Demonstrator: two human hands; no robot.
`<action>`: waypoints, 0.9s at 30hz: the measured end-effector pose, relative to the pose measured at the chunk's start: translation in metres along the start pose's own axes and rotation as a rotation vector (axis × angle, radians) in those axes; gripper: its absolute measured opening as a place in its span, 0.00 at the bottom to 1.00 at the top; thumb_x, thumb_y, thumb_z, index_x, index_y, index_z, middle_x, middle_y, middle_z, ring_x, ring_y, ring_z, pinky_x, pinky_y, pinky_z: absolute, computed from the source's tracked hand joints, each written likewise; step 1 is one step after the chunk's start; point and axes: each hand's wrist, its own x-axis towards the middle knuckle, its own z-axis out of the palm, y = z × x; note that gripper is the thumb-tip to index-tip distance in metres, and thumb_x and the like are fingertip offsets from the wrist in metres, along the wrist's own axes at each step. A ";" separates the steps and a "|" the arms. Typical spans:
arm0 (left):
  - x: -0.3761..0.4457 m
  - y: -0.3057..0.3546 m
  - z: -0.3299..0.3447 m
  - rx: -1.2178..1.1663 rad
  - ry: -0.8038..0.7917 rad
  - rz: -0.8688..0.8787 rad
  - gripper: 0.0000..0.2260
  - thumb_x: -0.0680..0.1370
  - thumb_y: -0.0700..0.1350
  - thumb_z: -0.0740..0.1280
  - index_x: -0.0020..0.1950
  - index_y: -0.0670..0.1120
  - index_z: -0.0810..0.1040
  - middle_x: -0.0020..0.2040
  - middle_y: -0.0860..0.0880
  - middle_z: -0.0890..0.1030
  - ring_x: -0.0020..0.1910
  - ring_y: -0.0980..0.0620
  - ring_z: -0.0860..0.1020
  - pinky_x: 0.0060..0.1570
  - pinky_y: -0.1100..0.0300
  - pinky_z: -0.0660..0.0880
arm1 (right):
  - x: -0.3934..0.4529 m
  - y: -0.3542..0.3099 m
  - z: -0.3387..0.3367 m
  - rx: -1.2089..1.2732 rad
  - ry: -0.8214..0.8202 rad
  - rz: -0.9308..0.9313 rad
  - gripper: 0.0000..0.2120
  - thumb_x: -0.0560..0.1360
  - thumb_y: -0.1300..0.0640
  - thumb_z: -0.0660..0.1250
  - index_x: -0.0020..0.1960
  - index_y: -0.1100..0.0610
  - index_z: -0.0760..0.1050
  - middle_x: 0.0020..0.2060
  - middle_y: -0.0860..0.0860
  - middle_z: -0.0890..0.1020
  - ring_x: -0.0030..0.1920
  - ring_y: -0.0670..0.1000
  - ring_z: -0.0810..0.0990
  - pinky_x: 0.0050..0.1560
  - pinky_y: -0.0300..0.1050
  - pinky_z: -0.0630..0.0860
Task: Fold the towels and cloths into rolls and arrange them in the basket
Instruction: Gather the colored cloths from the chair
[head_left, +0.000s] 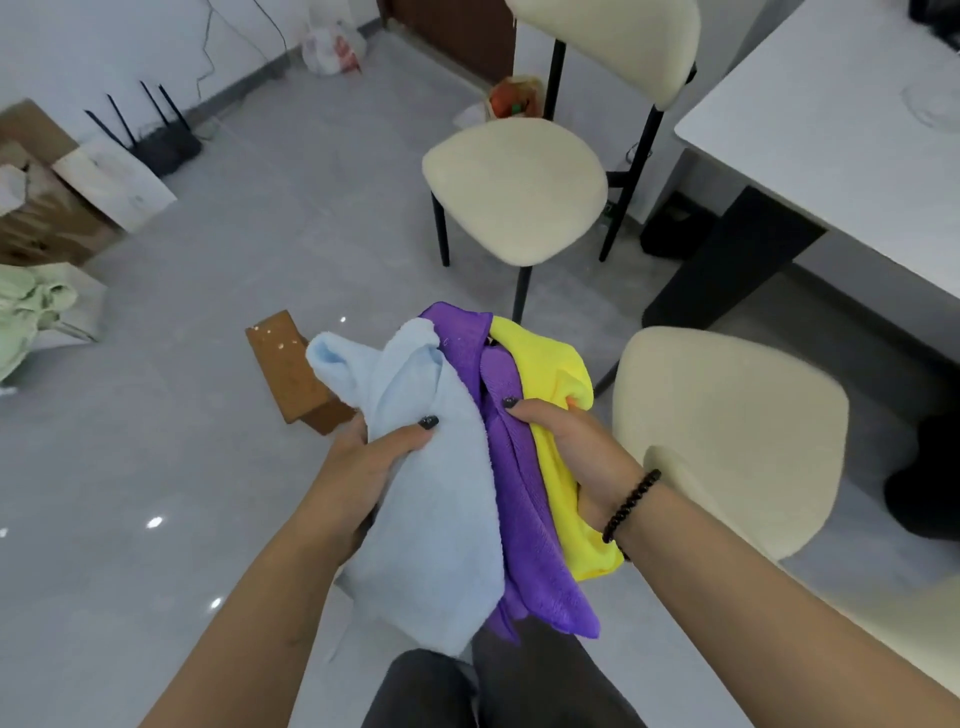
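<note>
I hold a bunch of three cloths in front of me above the floor. My left hand grips the light blue towel, thumb over its front. My right hand, with a black bead bracelet at the wrist, grips the purple cloth and the yellow cloth together. All three hang crumpled and unfolded, their lower ends over my dark trousers. No basket is in view.
Two cream chairs stand ahead and to the right, beside a white table. A brown box lies on the grey floor. Cardboard boxes, a router and a green cloth sit at the left.
</note>
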 end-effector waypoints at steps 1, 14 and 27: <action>0.011 0.010 -0.001 0.000 -0.003 -0.011 0.18 0.72 0.46 0.73 0.62 0.50 0.77 0.51 0.48 0.85 0.50 0.44 0.83 0.53 0.45 0.79 | 0.010 -0.011 0.003 -0.004 0.004 -0.008 0.09 0.74 0.53 0.69 0.39 0.46 0.71 0.36 0.49 0.85 0.44 0.54 0.83 0.55 0.53 0.78; 0.157 0.125 -0.024 0.027 -0.154 -0.124 0.19 0.71 0.45 0.74 0.61 0.47 0.77 0.49 0.47 0.85 0.47 0.45 0.84 0.48 0.49 0.80 | 0.119 -0.109 0.055 0.134 0.173 -0.003 0.13 0.75 0.54 0.68 0.37 0.53 0.67 0.28 0.46 0.83 0.39 0.52 0.81 0.48 0.48 0.78; 0.290 0.244 -0.042 0.113 -0.212 -0.160 0.16 0.72 0.45 0.73 0.59 0.47 0.80 0.50 0.46 0.85 0.50 0.44 0.82 0.50 0.52 0.78 | 0.229 -0.170 0.092 0.341 0.334 0.010 0.44 0.57 0.46 0.79 0.70 0.52 0.68 0.52 0.55 0.84 0.49 0.58 0.84 0.53 0.60 0.79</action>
